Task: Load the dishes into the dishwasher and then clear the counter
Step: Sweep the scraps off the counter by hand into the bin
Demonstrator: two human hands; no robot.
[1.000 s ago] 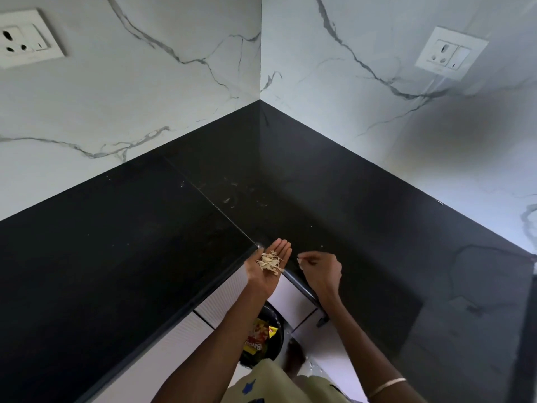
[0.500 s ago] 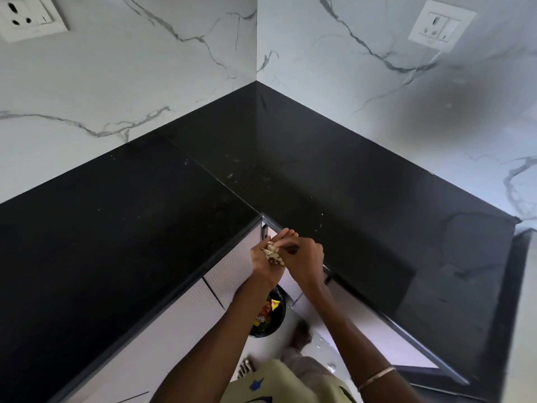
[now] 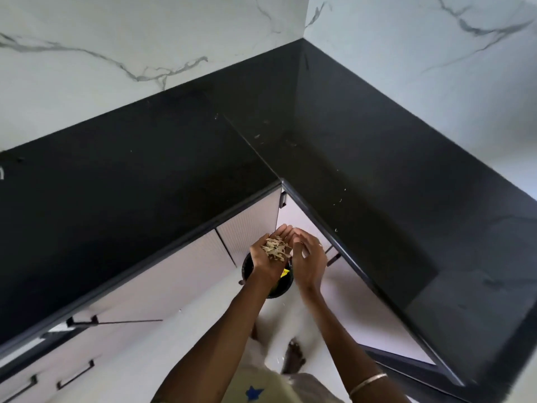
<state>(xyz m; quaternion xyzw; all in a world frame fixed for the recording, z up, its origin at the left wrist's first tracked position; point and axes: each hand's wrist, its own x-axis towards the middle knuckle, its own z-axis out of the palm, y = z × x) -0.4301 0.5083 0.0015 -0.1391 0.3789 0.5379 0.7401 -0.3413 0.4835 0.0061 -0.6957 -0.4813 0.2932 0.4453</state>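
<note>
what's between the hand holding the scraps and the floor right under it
In the head view, a black bin sits on the floor directly beneath the left hand and its scraps; nothing else shows between them.

Both hands drawn back off the counter [image 3: 145, 175] edge, right hand [image 3: 309, 257] opened beside scraps [image 3: 274, 248], now over bin [image 3: 273, 286]

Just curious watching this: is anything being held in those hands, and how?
The left hand carries dry scraps on its open palm. The right hand beside it holds nothing.

A home kitchen: black L-shaped counter [image 3: 145, 175], marble walls [image 3: 116, 39], cabinet drawers [image 3: 162, 280].
</note>
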